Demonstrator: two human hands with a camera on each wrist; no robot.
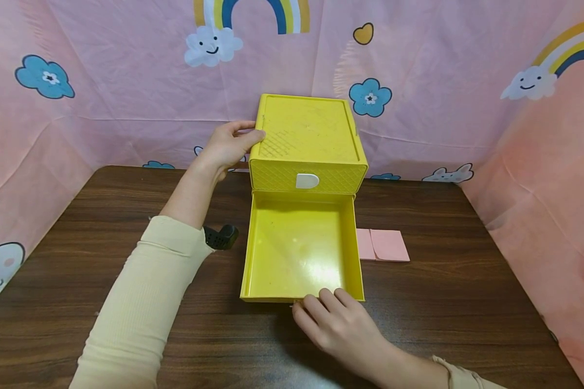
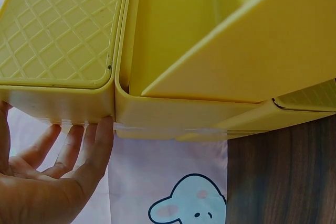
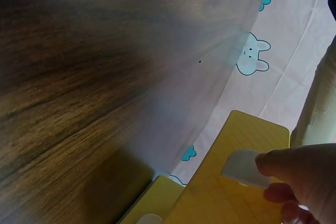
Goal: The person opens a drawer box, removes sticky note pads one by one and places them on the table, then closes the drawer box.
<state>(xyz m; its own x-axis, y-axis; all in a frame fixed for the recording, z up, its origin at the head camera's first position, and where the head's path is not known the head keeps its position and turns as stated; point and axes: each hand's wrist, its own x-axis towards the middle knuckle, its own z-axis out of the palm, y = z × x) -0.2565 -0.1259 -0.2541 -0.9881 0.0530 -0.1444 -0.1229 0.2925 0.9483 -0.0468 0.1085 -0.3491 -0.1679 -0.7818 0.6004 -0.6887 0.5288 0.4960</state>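
Note:
A yellow drawer box (image 1: 316, 127) stands on the table, with the top drawer front (image 1: 277, 175) pushed in. Below it, an empty yellow drawer (image 1: 292, 237) is pulled far out. My left hand (image 1: 226, 146) holds the box's upper left edge, thumb over the top. In the left wrist view its fingers (image 2: 71, 153) press the side wall. At the pulled-out drawer's front is my right hand (image 1: 338, 329). The right wrist view shows its thumb (image 3: 278, 162) pinching the white handle (image 3: 239, 166); the other fingers are partly hidden behind that front.
Pink paper squares (image 1: 389, 246) lie right of the open drawer on the dark wooden table (image 1: 443, 313). A lower drawer front (image 3: 157, 198) with another white tab shows underneath. A pink printed curtain (image 1: 146, 81) hangs behind and at both sides.

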